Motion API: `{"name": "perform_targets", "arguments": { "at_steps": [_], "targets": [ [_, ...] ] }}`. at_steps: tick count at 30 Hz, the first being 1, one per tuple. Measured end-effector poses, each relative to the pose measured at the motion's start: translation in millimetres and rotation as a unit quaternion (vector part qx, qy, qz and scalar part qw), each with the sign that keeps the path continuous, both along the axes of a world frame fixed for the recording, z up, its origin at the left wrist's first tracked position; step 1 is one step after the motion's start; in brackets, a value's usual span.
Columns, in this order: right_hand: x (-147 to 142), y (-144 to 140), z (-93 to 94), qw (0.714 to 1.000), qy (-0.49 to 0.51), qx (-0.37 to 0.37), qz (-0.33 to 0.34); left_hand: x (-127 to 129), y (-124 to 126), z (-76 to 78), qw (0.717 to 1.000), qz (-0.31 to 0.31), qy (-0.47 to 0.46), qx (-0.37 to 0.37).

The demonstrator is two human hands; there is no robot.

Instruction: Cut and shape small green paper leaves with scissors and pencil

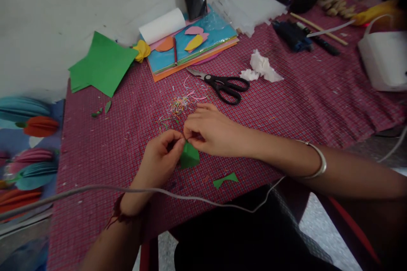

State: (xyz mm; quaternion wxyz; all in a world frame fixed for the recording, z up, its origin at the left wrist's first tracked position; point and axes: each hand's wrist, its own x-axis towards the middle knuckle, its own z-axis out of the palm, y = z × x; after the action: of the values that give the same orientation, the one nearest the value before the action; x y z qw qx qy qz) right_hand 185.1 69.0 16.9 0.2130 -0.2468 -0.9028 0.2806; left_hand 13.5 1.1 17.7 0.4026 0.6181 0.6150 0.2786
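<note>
Green paper piece (190, 156); red checked tablecloth (286, 93); black-handled scissors (226, 86); white crumpled tissue (262, 67); green sheets (103, 64)

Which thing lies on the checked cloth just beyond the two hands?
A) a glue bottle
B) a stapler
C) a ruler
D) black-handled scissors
D: the black-handled scissors lie shut on the checked cloth, past the left hand and right hand, which pinch a green paper piece.

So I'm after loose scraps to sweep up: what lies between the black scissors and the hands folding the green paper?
In the head view, a scatter of thin coloured paper slivers lies on the checked cloth between the scissors and the right hand.
</note>
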Motion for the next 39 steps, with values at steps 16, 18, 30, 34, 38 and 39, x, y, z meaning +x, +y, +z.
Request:
{"name": "perform_targets", "arguments": {
  "at_steps": [16, 18, 30, 34, 38, 39],
  "targets": [
    [-2, -5, -6.6, 0.999, 0.002, 0.046, -0.026, -1, 1, -1.1, 0.992, 0.048, -0.093, -0.076],
    [-3, -7, -6.9, 0.994, -0.009, 0.105, -0.024, -3, 2, -2.8, 0.98, 0.056, -0.152, -0.115],
    [-2, -13, -6.7, 0.955, -0.016, 0.295, -0.03, -4, 7, 0.0, 0.916, 0.132, -0.325, -0.193],
    [-1, -15, -2.4, 0.965, -0.015, 0.261, -0.015, -6, 9, 0.4, 0.915, 0.142, -0.333, -0.179],
    [-1, -12, 0.9, 0.995, 0.062, 0.074, -0.018, -6, 7, 4.2, 0.97, 0.127, -0.198, -0.059],
    [-1, -11, 0.8, 0.996, 0.088, 0.006, -0.021, -6, 5, 5.8, 0.982, 0.118, -0.146, -0.021]
  ]
}}
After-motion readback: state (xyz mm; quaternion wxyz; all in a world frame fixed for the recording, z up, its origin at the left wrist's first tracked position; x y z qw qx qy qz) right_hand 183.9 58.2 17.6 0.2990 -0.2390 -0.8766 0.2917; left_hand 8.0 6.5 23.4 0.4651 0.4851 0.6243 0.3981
